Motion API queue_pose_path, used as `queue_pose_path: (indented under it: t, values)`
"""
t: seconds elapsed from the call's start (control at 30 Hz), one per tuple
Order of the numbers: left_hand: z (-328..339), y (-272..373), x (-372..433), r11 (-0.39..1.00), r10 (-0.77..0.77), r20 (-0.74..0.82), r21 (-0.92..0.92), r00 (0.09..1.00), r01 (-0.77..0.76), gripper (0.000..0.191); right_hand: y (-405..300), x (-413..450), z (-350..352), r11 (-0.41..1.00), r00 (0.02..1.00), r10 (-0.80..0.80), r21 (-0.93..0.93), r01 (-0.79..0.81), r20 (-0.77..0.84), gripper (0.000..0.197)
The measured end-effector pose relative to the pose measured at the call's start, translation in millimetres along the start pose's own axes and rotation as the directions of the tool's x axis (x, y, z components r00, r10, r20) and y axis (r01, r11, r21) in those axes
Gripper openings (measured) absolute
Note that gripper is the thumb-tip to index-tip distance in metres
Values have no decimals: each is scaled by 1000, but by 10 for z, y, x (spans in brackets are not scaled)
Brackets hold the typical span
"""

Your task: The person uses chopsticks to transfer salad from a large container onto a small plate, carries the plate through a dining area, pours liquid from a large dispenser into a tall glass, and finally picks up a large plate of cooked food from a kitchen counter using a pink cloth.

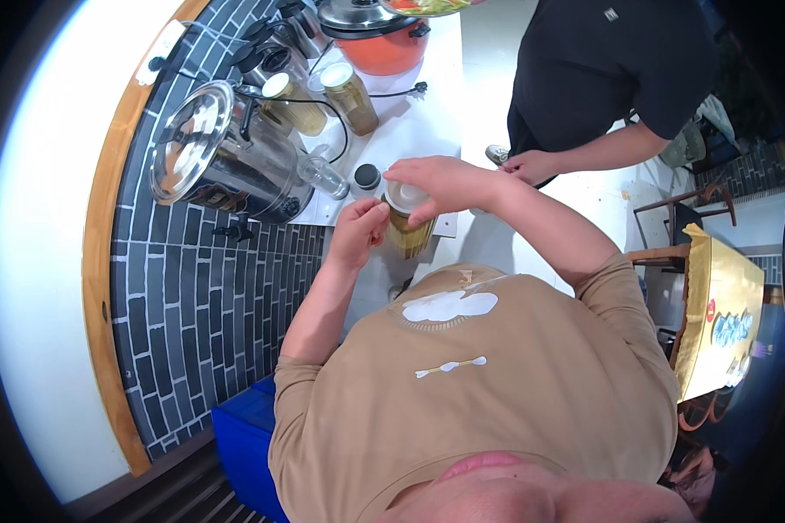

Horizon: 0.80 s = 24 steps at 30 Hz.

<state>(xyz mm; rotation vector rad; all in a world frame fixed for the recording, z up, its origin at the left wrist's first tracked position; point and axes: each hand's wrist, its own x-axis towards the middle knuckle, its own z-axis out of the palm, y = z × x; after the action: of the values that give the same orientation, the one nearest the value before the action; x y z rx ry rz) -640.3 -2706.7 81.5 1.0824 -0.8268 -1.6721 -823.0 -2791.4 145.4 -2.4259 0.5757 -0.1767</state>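
A glass jar (413,238) with a pale lid (407,195) and a yellowish-green content is in front of me, its base overlapping the table's near edge. Spread over the lid, my right hand (454,186) grips it, thumb on the near side and fingers on the far side. My left hand (360,229) is curled at the jar's left side, thumb tip by the rim; whether it holds anything is hidden. Just beyond stands a small dark-capped container (367,177), with a clear glass bottle (324,176) to its left.
On the white table (425,124) are lidded jars (353,98), an orange cooker (386,49), a steel urn (248,163) with a tap, and a black cord (340,118). A person in black (602,85) stands close to my right arm. A brick-patterned wall (216,281) borders the left.
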Motion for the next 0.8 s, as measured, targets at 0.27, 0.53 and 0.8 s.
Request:
queue_pose_path:
  t: [0.27,0.53,0.8]
  values:
    - [459,-29,335,1000,7,-9,-4,1000,-7,16,324,-446,-321,990,989,-51,-140,31,-140,67]
    - [822,-37,647,986,152,4,-71,988,-152,15,477,-1427,-527,996,759,-77,-91,24,-646,41]
    - [1005,-115,971,975,195,-45,-104,980,-198,14,468,-2157,-130,926,706,361,324,-194,-609,26]
